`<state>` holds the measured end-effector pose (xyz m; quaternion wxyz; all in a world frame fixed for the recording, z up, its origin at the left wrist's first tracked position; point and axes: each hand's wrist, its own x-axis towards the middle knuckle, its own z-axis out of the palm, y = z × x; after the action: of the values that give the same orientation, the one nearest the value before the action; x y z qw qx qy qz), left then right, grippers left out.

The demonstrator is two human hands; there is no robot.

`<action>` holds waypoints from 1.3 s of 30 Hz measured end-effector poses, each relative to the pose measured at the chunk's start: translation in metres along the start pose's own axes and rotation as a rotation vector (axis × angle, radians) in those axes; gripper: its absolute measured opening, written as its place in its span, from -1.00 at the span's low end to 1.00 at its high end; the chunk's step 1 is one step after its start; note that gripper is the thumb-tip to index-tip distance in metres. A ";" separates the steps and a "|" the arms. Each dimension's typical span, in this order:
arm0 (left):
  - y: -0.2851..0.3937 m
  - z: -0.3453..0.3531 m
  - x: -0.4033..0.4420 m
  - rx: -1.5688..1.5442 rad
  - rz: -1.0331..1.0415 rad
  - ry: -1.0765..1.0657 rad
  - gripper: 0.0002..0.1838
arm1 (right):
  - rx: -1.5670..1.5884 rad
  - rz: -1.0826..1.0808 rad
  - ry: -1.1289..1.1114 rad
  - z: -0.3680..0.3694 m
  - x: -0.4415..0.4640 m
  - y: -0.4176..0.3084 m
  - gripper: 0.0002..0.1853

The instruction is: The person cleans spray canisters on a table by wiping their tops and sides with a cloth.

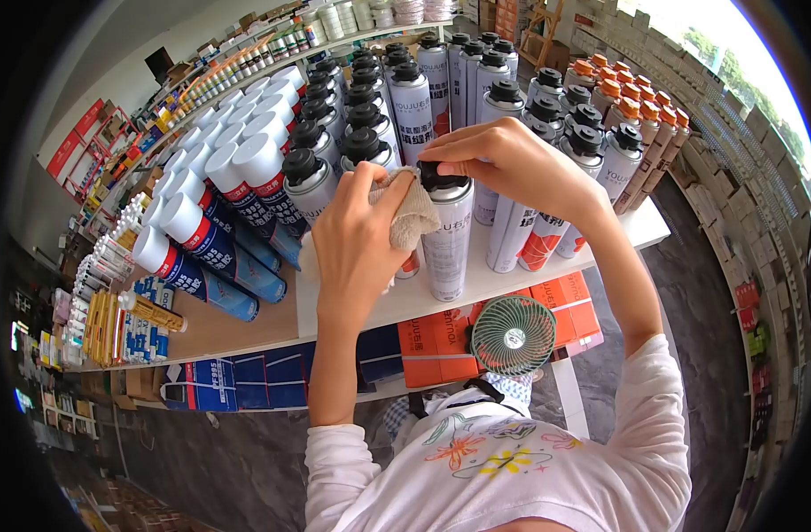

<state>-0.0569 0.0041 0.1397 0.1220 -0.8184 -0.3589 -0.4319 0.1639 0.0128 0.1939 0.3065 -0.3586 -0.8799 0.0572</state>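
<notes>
A silver-white aerosol can (448, 248) with a black top stands upright at the front edge of the shelf. My right hand (525, 164) arches over it from the right, with its fingers and thumb gripping the black top. In my left hand (357, 235) is a bunched beige cloth (410, 213), pressed against the upper left side of the same can. Behind my hands stand several rows of similar cans (413, 111) with black tops. Part of the can's top is hidden under my right fingers.
White-capped blue cans (219, 239) fill the left side, beside tubes (153, 310). Orange-capped cans (631, 111) stand at the back right. Below the shelf edge are orange boxes (436, 346), blue boxes (281, 381) and a green round fan (514, 335) close to my body.
</notes>
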 end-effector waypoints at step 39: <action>0.016 -0.011 0.010 0.044 0.135 -0.054 -0.51 | 0.086 0.049 0.226 0.019 -0.017 0.008 -0.72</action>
<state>-0.0487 -0.0086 0.1559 0.1590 -0.8491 -0.3155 -0.3927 0.1666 0.0099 0.1675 0.4173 -0.3705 -0.8275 0.0617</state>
